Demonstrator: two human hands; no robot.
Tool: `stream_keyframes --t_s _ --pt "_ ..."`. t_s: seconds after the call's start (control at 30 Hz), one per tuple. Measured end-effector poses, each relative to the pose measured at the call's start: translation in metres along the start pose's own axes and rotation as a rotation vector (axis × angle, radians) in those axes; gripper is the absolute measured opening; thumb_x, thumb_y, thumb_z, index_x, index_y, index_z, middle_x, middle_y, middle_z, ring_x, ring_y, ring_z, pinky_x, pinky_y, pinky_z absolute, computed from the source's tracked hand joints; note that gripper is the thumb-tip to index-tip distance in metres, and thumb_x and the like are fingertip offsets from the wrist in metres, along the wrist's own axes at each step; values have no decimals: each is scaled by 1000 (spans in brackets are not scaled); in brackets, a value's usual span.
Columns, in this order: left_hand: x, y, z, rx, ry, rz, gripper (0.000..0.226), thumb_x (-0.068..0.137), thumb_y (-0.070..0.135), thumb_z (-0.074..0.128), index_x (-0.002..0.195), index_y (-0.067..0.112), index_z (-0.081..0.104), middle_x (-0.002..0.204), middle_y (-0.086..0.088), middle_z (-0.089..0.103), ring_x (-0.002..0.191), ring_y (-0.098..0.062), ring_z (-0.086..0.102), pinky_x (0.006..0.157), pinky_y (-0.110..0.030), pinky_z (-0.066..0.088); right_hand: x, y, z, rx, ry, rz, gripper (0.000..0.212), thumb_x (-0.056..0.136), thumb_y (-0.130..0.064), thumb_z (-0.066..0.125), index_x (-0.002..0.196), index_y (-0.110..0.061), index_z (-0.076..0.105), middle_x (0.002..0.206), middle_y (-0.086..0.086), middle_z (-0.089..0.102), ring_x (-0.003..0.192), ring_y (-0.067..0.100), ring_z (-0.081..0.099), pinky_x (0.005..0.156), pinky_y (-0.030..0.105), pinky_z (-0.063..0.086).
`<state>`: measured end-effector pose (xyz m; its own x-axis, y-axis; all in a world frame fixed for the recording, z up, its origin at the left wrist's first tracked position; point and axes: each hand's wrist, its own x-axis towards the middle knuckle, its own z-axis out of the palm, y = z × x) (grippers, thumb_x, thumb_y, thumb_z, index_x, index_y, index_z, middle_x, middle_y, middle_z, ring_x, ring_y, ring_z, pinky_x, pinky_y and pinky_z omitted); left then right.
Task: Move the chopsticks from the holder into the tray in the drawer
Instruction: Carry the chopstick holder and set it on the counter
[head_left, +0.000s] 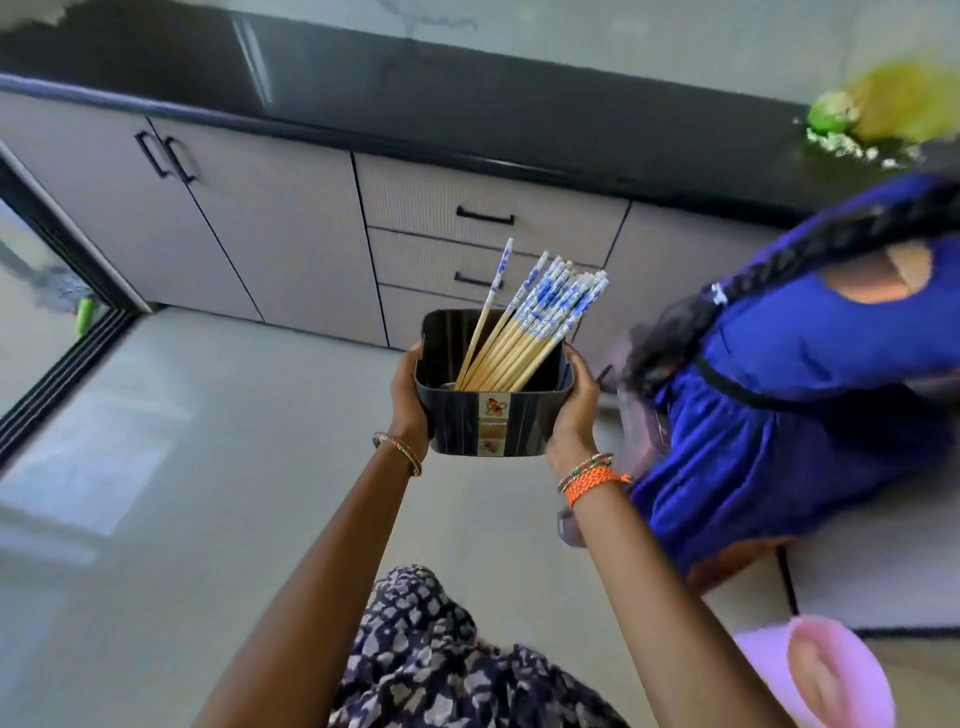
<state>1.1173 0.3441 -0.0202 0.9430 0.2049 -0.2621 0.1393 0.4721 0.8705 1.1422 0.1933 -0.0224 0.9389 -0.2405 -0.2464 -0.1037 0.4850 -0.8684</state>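
A black square holder (488, 423) with a label on its near side is held up in mid-air, above the floor. My left hand (409, 402) grips its left wall and my right hand (574, 410) grips its right wall. Several wooden chopsticks (524, 332) with blue-and-white patterned tops lean inside it, pointing up and to the right. Beyond the holder is a stack of three shut drawers (485, 218) with black handles under a black countertop (415, 104). No tray is in view.
A second person in a blue dress (789, 374) crouches at the right, close to the holder and the drawers. Cabinet doors (171, 218) lie to the left. A pink object (831, 670) sits at bottom right. Green and yellow items (878, 109) rest on the countertop's right end.
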Motion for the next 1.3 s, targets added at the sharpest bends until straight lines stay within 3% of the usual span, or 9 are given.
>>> stream_keyframes --t_s 0.1,0.3,0.47,0.63,0.8,0.9,1.03,1.17,1.3 --pt "66 16 10 -24 -23 22 54 93 37 33 56 26 72 51 10 66 49 0 62 47 -14 50 64 1 31 -12 -18 31 43 95 -25 47 125 2 59 134 25 56 130 39 48 114 54 32" --pt "212 47 27 53 56 13 35 90 41 37 73 20 59 56 7 65 60 -7 61 57 -23 48 184 -1 102 -22 -2 9 58 78 -41 52 119 -1 63 129 25 58 128 39 50 113 54 34" --pt "329 81 50 87 176 -8 33 91 34 34 78 15 58 68 1 57 67 -10 54 60 -26 42 291 -12 166 72 62 10 24 95 -27 46 92 -16 67 116 16 61 129 39 48 114 51 34" --pt "423 119 88 23 52 -18 28 89 35 40 74 22 60 67 6 62 66 -7 58 59 -23 46 383 -39 215 187 138 -53 27 96 -14 45 111 -4 65 119 18 61 117 29 56 114 47 36" --pt "511 133 131 53 -82 36 43 92 31 38 122 4 53 82 6 64 74 -5 62 66 -23 52 464 -64 234 127 156 -174 23 94 -14 46 96 -15 69 111 11 68 114 25 60 103 40 46" --pt "557 138 156 -15 -154 -25 38 91 36 39 113 15 61 88 2 69 82 -12 65 77 -32 51 513 -74 243 92 153 -213 26 93 -12 45 100 -10 70 105 9 68 107 21 61 100 40 46" --pt "608 135 182 8 -131 -2 31 90 40 40 95 26 68 85 6 73 80 -9 68 71 -28 53 573 -81 249 53 193 -230 31 93 -10 44 111 -2 68 104 7 69 107 20 62 104 41 46" --pt "646 132 200 -20 -71 -67 39 89 39 42 117 18 60 113 -7 66 104 -22 61 93 -40 49 615 -80 256 37 184 -203 29 86 -17 48 102 -8 71 105 9 69 108 25 63 102 44 47" --pt "681 123 210 -44 -48 -81 37 91 35 42 117 17 61 104 -4 69 95 -19 64 88 -36 52 649 -77 259 81 192 -154 24 77 -21 51 90 -19 71 99 5 69 106 25 63 101 41 47"
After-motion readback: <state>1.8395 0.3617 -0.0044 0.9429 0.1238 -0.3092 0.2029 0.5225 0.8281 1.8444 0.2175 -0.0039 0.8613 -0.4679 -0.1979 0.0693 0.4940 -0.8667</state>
